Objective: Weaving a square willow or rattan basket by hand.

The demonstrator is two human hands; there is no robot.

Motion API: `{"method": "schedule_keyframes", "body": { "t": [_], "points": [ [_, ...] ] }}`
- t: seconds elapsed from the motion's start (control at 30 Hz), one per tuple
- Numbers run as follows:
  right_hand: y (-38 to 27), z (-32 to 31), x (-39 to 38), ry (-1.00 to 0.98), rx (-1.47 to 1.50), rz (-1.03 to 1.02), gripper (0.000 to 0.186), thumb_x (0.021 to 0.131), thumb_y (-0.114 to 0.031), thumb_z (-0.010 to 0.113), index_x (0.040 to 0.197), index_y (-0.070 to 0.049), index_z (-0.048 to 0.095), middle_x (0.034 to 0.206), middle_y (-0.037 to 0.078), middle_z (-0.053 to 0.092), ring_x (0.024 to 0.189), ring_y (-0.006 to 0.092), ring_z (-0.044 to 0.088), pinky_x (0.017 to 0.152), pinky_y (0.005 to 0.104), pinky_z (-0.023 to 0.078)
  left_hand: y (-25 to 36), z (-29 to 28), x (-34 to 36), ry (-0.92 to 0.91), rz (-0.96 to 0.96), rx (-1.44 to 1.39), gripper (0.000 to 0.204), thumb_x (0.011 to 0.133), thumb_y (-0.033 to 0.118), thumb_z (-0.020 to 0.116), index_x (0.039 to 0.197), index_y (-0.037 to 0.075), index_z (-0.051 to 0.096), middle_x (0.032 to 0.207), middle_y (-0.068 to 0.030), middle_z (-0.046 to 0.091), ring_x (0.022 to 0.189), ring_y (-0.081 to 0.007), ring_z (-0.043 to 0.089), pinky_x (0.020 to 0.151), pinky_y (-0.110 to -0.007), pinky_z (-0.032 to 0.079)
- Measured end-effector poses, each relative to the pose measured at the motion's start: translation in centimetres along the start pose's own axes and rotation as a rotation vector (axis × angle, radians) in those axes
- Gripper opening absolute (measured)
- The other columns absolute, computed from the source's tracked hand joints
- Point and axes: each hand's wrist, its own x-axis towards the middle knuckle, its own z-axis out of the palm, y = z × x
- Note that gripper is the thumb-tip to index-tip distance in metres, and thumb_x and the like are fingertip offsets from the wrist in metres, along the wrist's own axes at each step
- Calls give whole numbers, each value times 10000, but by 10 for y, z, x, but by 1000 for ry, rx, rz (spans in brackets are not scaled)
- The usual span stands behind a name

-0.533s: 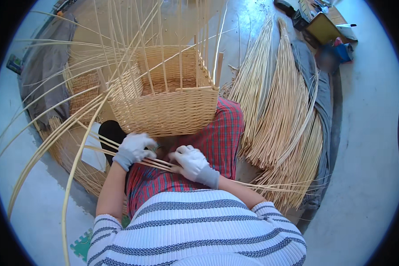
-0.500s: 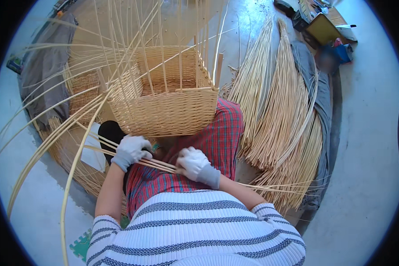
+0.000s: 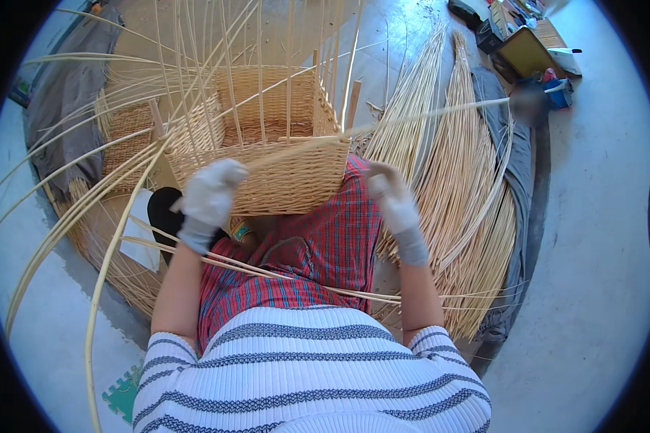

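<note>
In front of my lap stands a partly woven rectangular wicker basket, with tall upright stakes along its sides. My left hand, in a white glove with a grey cuff, is closed on a long pale wicker rod. The rod runs up to the right, across the basket's near wall and past the bundles. My right hand, gloved too, is raised right of the basket below that rod; motion blurs its fingers. Several loose rods lie across my lap on the red checked cloth.
Large bundles of rods lie on grey cloth to the right. Left of the basket is another woven piece. Long rods bend out leftward from the basket corner. A blue container and a box stand at the far right.
Both hands have risen from my lap and moved apart, the right one to the right. A rod now stretches from my left hand, while other rods stay lying on my lap.
</note>
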Motion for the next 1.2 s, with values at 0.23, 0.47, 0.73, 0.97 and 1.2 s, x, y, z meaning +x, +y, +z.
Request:
{"method": "schedule_keyframes", "body": {
  "t": [0.23, 0.47, 0.73, 0.97, 1.2],
  "points": [
    [-25, 11, 14, 90, 436, -499, 249, 1035, -13, 621, 1275, -43, 559, 1135, 158, 732, 1024, 256, 734, 881, 370, 626, 11, 34, 5, -364, -170, -282, 262, 1028, 304, 647, 1002, 45, 686, 873, -169, 701, 854, -350, 684, 759, -411, 521],
    [-11, -26, 59, 228, 480, -481, 203, 1045, -33, 603, 1243, -60, 565, 1053, 180, 736, 951, 283, 759, 806, 385, 673, -31, 52, 30, 107, -259, -45, 291, 1016, 136, 663, 1305, 108, 666, 1097, -129, 763, 987, -290, 739, 864, -386, 566],
    [31, -20, 85, 243, 530, -255, 167, 1021, -58, 670, 1167, -68, 589, 1036, 165, 743, 891, 274, 768, 717, 359, 680, -46, 73, 21, 127, -324, 255, 462, 1021, 113, 628, 1477, 148, 568, 1234, -117, 748, 1052, -295, 741, 900, -387, 583],
    [42, -35, 121, 93, 515, -166, 115, 1036, -73, 654, 1126, -51, 587, 1018, 152, 750, 881, 246, 761, 758, 354, 668, -5, 85, 70, 117, -281, 57, 303, 1040, 223, 644, 1321, 108, 650, 1063, -132, 756, 887, -280, 746, 765, -373, 595],
    [-5, -29, 120, 112, 371, -154, 133, 1007, -49, 680, 1104, -44, 588, 1054, 145, 736, 969, 250, 752, 824, 357, 661, -30, 105, 92, -395, -644, -278, 315, 1025, 357, 714, 1014, 45, 678, 721, 3, 608, 529, -91, 530, 514, -297, 478]
  ]
}}
